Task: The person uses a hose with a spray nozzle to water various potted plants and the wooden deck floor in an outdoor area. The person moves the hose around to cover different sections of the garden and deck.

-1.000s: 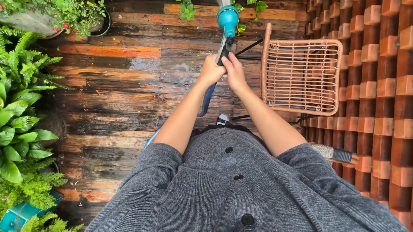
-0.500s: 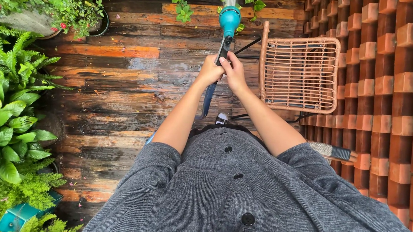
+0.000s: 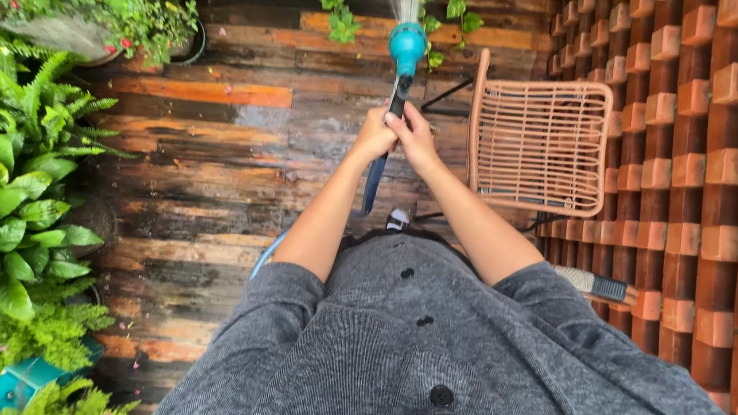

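Seen from the head camera, both hands meet at twelve o'clock of the body on a teal-headed spray nozzle with a black grip (image 3: 404, 59), from which a blue hose (image 3: 372, 181) trails down toward six o'clock. The left hand (image 3: 374, 134) and the right hand (image 3: 417, 138) are closed on the black grip, fingers (image 3: 412, 122) wrapped narrow around it, with the teal head projecting beyond them toward twelve o'clock and a fan of water leaving its tip. By the look of it, the nozzle is light and rigid but probably wet and slippery, while the hose is limp and drags; the black grip just below the head appears the sound place to hold. At three o'clock stands an orange wicker chair (image 3: 540, 133), near the hands but apart, before a stepped red brick wall (image 3: 692, 173). Wet dark wooden deck planks (image 3: 213, 158) lie beneath. Leafy green potted plants (image 3: 4, 211) fill nine o'clock.
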